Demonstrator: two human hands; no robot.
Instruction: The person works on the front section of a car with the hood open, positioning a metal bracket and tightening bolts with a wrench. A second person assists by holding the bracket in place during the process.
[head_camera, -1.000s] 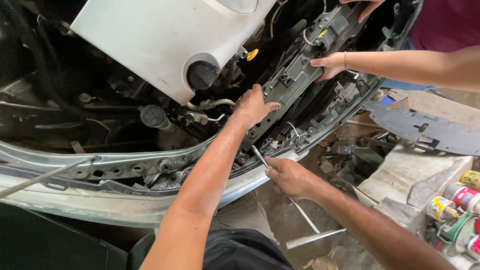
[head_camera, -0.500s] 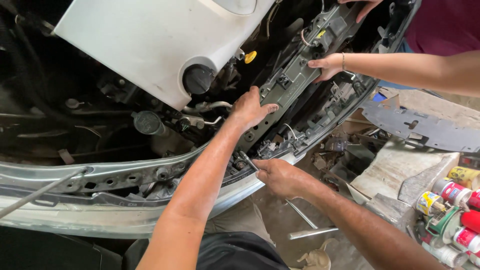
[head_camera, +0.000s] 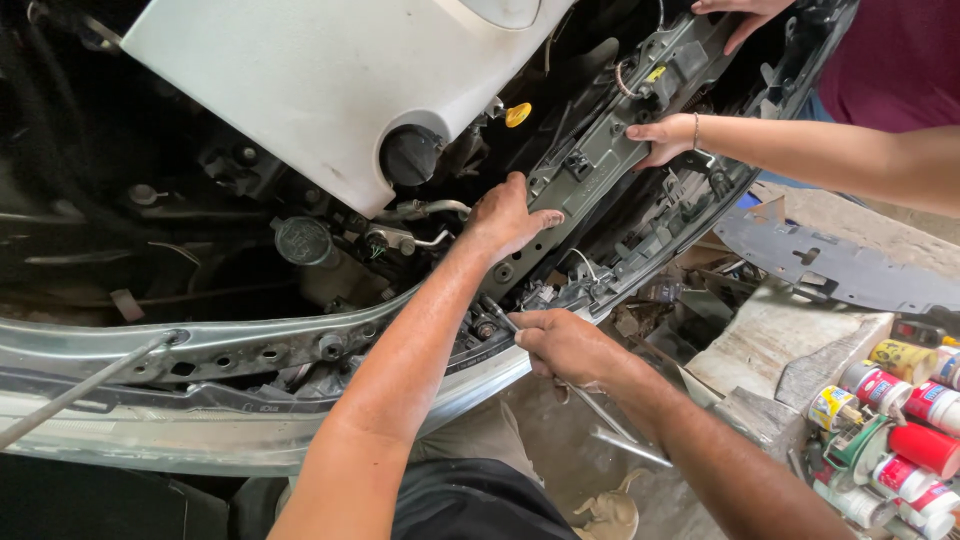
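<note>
The grey plastic front carrier panel (head_camera: 600, 160) was seen lying loose and tilted across the open engine bay, so its removal or refitting was judged only partly done; fasteners along the lower edge were apparently still being worked. The left hand (head_camera: 505, 215) was laid flat and spread on the lower end of the panel, pressing rather than gripping. The right hand (head_camera: 560, 345) was closed around a thin metal tool (head_camera: 500, 315), its tip set against the dark bracket just above the curved silver bumper beam (head_camera: 250, 350). A co-worker's hand (head_camera: 662, 138) was held on the panel's upper part. The panel looked ribbed, matt and dusty; the white reservoir (head_camera: 320, 80) was smooth and glossy, with a round black cap. Cylindrical spray cans (head_camera: 900, 410) stood at the right
</note>
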